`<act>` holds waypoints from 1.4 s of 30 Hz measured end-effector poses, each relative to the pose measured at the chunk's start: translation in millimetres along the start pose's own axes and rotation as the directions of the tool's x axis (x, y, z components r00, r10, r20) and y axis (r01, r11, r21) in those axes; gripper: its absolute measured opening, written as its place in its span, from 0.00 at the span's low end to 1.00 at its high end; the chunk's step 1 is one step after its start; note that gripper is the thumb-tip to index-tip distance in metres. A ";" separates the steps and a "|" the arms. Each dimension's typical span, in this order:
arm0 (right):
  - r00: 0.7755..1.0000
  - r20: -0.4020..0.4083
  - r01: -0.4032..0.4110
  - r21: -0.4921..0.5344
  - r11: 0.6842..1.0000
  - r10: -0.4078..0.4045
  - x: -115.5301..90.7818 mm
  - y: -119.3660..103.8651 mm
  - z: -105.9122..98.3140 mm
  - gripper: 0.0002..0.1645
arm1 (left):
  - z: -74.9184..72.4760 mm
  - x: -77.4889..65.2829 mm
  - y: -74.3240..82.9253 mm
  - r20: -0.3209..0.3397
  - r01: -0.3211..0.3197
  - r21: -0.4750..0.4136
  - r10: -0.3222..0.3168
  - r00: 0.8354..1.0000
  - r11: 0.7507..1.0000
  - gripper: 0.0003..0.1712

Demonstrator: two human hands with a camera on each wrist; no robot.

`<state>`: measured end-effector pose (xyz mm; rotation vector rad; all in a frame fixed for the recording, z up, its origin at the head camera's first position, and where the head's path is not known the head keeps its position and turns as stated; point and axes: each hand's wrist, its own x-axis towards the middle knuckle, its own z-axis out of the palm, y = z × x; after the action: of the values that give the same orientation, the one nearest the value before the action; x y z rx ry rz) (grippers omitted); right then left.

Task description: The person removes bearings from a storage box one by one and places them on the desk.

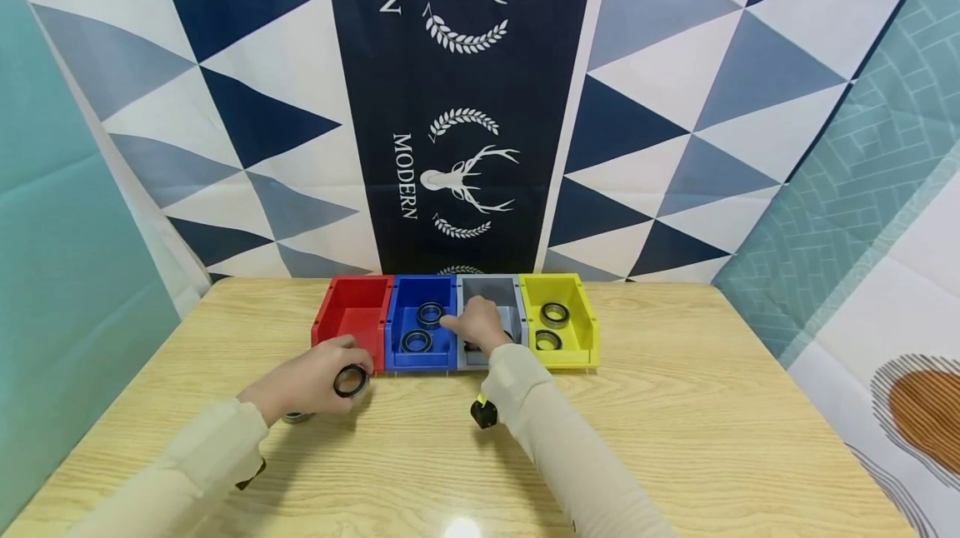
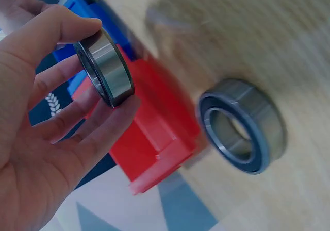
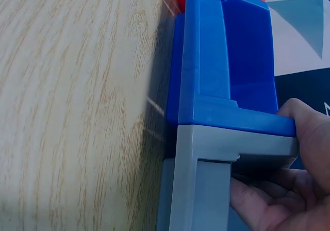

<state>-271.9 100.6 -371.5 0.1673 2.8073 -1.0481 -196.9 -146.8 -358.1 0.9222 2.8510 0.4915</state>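
My left hand [image 1: 318,376] pinches a ball bearing [image 2: 114,68] between thumb and fingers, in front of the red bin [image 1: 352,296]. Beneath that wrist, a second bearing [image 2: 268,122] sits on the table. My right hand [image 1: 480,324] reaches into the grey bin [image 1: 495,286], its thumb over the wall beside the blue bin [image 3: 211,50]. The grey wall partly hides its fingers, so whether they hold anything cannot be told. Dark pieces show in part beneath this hand. Two bearings lie in the blue bin, and two more are in the yellow bin [image 1: 577,292].
All the bins stand side by side at the back of the wooden table [image 1: 675,438], against a patterned cloth [image 1: 465,105]. A teal panel [image 1: 67,230] rises at the left. Another patterned cloth [image 1: 847,213] hangs at the right.
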 end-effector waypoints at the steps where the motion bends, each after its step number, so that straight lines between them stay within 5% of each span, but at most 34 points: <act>1: 1.000 0.001 -0.001 -0.001 1.000 0.001 0.2 -0.1 0.0 0.21 | 1.7 -0.9 -1.0 0.002 0.002 -0.003 -0.002 1.000 1.000 0.21; 17: 1.000 -0.003 0.013 0.006 1.000 -0.013 -0.3 0.3 -0.1 0.21 | 24.0 -9.4 -16.6 0.036 0.031 -0.022 -0.030 0.999 0.999 0.20; 36: 1.000 0.002 -0.001 0.014 1.000 0.001 -1.2 -0.6 0.6 0.21 | 24.8 -9.1 -15.8 0.056 0.006 -0.027 -0.004 0.998 1.000 0.20; 42: 1.000 0.009 0.013 0.010 1.000 -0.013 1.8 0.9 -0.3 0.20 | 25.9 -8.2 -11.4 0.060 0.056 -0.028 -0.054 0.997 0.998 0.21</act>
<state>-273.6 101.5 -372.1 0.1449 2.7991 -1.0635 -191.4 -153.3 -386.3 0.8361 2.8002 0.4909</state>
